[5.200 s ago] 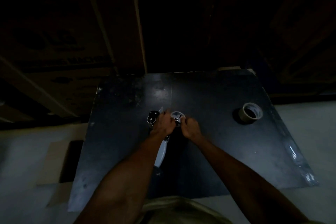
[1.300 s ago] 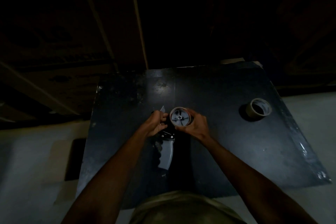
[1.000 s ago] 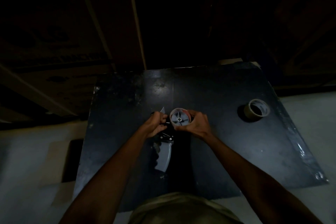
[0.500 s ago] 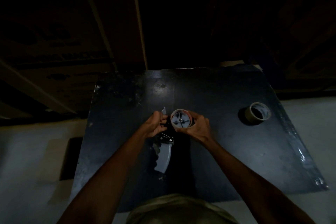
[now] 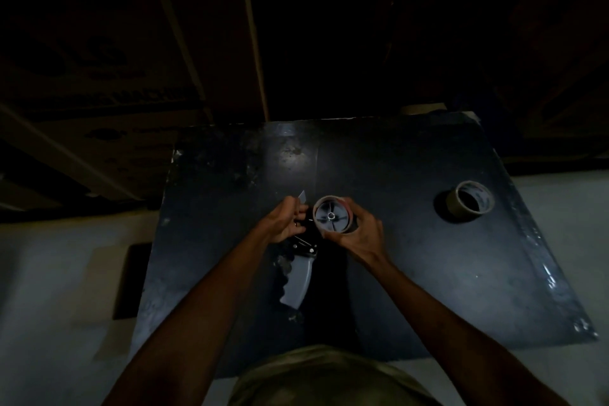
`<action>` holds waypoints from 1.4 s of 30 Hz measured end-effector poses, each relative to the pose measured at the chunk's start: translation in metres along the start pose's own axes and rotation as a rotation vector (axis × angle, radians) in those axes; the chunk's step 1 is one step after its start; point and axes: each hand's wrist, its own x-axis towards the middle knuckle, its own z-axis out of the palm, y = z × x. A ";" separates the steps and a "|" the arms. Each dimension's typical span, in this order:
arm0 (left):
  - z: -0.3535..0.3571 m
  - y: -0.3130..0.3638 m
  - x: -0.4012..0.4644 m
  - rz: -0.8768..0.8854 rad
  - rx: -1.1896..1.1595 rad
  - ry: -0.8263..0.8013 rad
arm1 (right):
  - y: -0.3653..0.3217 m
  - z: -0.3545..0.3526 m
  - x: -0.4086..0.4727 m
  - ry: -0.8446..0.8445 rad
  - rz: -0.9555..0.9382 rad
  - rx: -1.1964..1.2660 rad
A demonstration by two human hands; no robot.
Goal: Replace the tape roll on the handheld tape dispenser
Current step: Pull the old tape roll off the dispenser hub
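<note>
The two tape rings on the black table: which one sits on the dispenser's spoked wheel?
The thin ring between the hands, cupped by the right hand: grey spokes fill its centre. The other roll lies alone at the far right, its core empty.

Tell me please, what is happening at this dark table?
A person is working on a handheld tape dispenser lying on the black table. The left hand steadies its front end, and the right hand grips the nearly used-up roll on the spool. A fuller tape roll waits apart at the right.
</note>
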 end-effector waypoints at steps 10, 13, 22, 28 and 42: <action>0.001 -0.005 0.018 -0.030 0.011 0.033 | 0.003 -0.007 0.004 -0.015 0.041 0.078; 0.006 0.002 0.008 -0.052 -0.015 0.039 | 0.000 -0.005 -0.002 0.006 0.014 0.101; 0.006 0.004 0.006 -0.044 -0.010 0.048 | 0.000 -0.014 0.002 -0.040 0.013 0.090; 0.005 0.002 0.008 -0.027 -0.060 -0.011 | -0.005 -0.013 -0.005 -0.005 -0.021 0.088; 0.020 -0.008 0.011 0.062 0.026 0.077 | 0.009 -0.033 0.002 0.100 0.142 0.271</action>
